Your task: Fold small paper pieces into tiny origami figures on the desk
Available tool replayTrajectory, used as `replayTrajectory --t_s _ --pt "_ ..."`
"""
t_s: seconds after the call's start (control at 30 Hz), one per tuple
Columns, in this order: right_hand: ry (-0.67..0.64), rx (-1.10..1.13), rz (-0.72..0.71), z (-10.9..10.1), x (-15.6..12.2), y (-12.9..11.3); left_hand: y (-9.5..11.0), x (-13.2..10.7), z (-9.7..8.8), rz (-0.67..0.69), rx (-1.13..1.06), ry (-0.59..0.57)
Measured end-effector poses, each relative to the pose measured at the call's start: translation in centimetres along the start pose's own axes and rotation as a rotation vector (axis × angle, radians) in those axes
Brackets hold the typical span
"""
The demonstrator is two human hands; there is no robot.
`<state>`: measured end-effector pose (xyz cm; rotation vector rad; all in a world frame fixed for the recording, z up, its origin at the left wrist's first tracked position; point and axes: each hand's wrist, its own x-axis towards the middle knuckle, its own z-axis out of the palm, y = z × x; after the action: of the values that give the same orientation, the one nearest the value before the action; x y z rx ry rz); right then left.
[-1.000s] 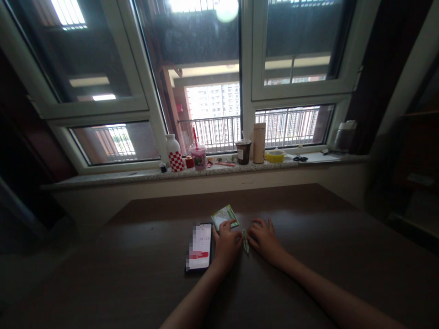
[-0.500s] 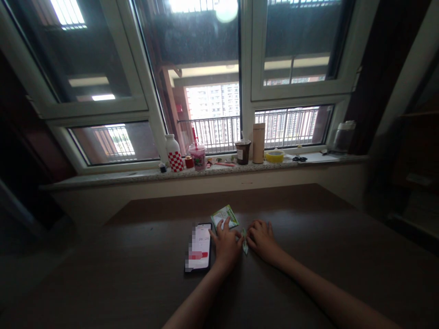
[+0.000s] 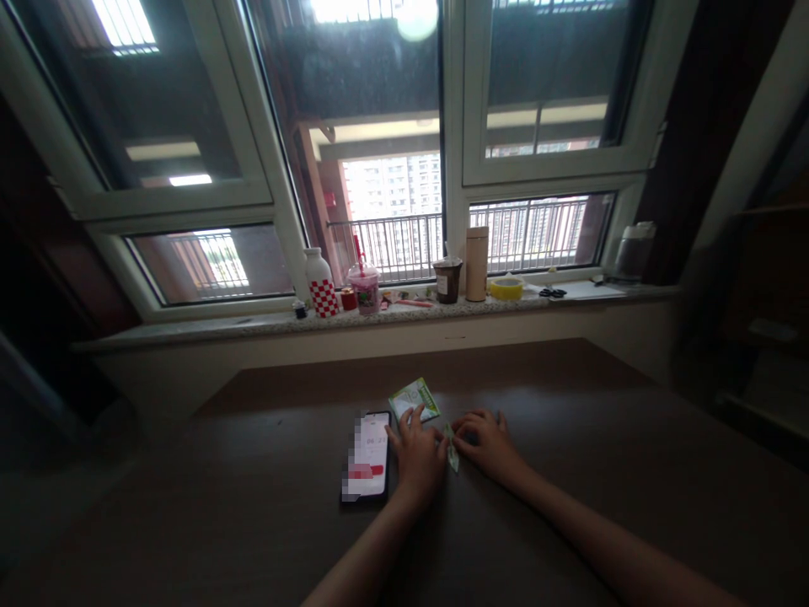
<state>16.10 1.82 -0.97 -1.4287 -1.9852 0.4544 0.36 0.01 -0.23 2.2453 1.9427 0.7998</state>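
A small, narrow piece of pale green-and-white folded paper (image 3: 452, 459) lies between my hands, its pointed end towards me. My left hand (image 3: 418, 455) pinches its left side between thumb and index finger. The other left fingers are spread, with the middle ones at the lower edge of a flat green-and-white packet (image 3: 410, 396). From the right, my right hand (image 3: 488, 443) holds the same paper at its upper part, fingertips closed and knuckles bent. Fingers cover part of the paper, so its full shape is hidden.
Left of my left hand lies a lit phone (image 3: 372, 459) on the dark brown table (image 3: 253, 523). Along the windowsill (image 3: 265, 324) stand a checkered bottle (image 3: 322, 287), a pink cup (image 3: 365, 291), a dark cup (image 3: 447, 280), a tan flask (image 3: 476, 265), yellow tape (image 3: 506, 289) and scissors (image 3: 552, 293).
The fingers of my right hand have shifted slightly and bent differently at the paper. The paper's lower tip has swung a little to the right. My left hand stays nearly in place.
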Motion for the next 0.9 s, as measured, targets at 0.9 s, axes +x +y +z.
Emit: replayTrajectory --t_s 0.9 --pt "-0.004 0.11 0.081 0.7 0.6 0.47 0.38 0.23 -0.49 0.032 0.029 0.022"
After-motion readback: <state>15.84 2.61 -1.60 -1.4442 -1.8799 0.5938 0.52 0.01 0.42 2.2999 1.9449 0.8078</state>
